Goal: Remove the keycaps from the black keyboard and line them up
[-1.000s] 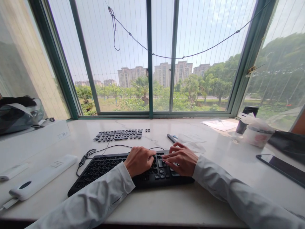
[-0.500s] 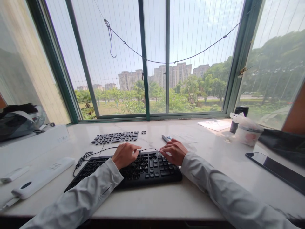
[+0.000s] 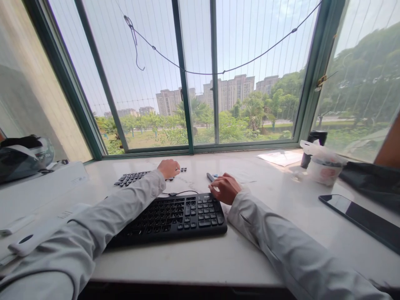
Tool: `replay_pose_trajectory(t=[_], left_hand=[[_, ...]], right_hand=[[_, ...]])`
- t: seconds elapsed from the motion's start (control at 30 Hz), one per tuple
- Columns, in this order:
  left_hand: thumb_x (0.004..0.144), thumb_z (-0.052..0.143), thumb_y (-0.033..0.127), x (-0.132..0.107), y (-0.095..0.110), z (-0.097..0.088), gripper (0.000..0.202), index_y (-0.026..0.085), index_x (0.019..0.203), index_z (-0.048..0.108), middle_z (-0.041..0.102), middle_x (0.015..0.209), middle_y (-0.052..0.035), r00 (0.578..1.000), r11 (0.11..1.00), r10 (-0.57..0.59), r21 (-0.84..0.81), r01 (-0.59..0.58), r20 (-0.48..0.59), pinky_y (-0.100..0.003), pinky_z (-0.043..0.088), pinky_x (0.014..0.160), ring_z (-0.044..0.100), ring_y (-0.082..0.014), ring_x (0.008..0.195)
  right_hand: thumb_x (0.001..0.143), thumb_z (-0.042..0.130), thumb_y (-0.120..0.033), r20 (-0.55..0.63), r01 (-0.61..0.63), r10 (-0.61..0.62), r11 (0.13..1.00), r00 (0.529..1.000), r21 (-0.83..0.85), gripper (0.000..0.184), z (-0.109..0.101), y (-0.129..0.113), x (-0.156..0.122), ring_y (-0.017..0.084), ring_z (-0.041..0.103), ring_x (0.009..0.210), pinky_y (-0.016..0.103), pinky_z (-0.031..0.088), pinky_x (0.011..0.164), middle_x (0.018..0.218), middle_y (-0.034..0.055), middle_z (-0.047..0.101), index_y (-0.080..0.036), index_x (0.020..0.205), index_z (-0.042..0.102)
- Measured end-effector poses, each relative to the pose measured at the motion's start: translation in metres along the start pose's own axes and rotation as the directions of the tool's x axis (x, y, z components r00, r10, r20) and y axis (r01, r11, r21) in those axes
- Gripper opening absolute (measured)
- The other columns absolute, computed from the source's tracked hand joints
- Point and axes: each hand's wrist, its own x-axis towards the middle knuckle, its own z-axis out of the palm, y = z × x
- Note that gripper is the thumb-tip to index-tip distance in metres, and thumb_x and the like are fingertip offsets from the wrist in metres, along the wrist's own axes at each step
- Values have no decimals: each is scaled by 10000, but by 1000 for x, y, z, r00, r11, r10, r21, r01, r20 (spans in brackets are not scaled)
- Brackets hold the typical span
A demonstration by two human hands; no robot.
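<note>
A black keyboard (image 3: 175, 216) lies on the white marble sill, its cable looping behind it. Beyond it a set of loose black keycaps (image 3: 131, 178) is laid out in rows. My left hand (image 3: 168, 168) reaches over the keyboard and rests, fingers curled, on the right end of the keycap rows; what it pinches is hidden. My right hand (image 3: 225, 188) sits at the keyboard's back right corner, fingers curled down, next to a dark pen-like tool (image 3: 211, 177).
A white power strip (image 3: 40, 231) and white box (image 3: 40, 183) lie at left with a dark bag (image 3: 21, 156). At right are papers (image 3: 279, 157), a bagged cup (image 3: 323, 166), a black bottle (image 3: 312, 139) and a phone (image 3: 359, 221). Window panes stand behind.
My left hand has left the keyboard and reached forward to the keycap rows. My right hand slid back off the keys to the keyboard's back right corner. The view shifted slightly.
</note>
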Motion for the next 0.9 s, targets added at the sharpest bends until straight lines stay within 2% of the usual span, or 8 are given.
replay_pose_trajectory(t=[0.13,0.27,0.33,0.43,0.53,0.73,0.9], left_hand=[[835,548,333,37,8,24,314,193,1015,763,733,1008,-115,998,998,58,30,-58,5,-301,442,773,656,-256,945],[814,589,267,58,16,44,231,137,894,762,724,941,-146,994,992,107,63,-109,30,-336,460,772,658,-271,931],[846,605,283,65,18,51,218,114,902,732,710,932,-134,992,990,117,76,-120,46,-365,483,800,651,-251,922],[914,588,364,72,20,60,301,117,1076,643,659,1059,-95,990,988,129,84,-133,56,-403,517,853,628,-203,955],[931,575,362,76,22,67,341,127,1178,586,613,1156,-101,989,985,137,95,-142,54,-412,536,863,615,-205,1001],[930,580,347,81,21,74,346,130,1199,577,604,1176,-105,990,981,122,143,-131,70,-413,541,862,614,-210,1013],[935,569,366,84,8,73,322,134,1156,597,623,1134,-90,992,980,116,155,-124,59,-412,537,861,620,-199,988]], right_hand=[[933,485,-263,-7,-10,10,1000,1000,-1,329,0,3,-1,137,652,771,310,318,790,752,22,735,-189,695,698],[922,503,-255,-10,-21,21,1000,1000,-14,325,1,7,-2,137,647,755,314,308,783,734,29,734,-183,668,692],[921,509,-253,-8,-21,21,1000,1000,-17,325,1,8,-2,136,645,750,316,305,787,735,34,735,-181,660,689],[921,508,-257,-4,-13,13,1000,1000,-17,328,0,7,-1,132,643,748,314,306,791,740,32,735,-184,655,684],[917,510,-263,-2,-2,2,1000,1000,-16,325,0,5,-1,130,640,739,313,307,797,735,21,731,-188,649,678],[915,507,-253,-16,14,-14,1000,1000,-15,330,-1,4,-1,127,634,722,317,300,804,716,23,724,-186,637,672],[909,514,-245,-12,15,-15,1000,1000,-17,320,-1,5,-1,126,634,721,317,293,798,717,22,727,-186,638,674]])
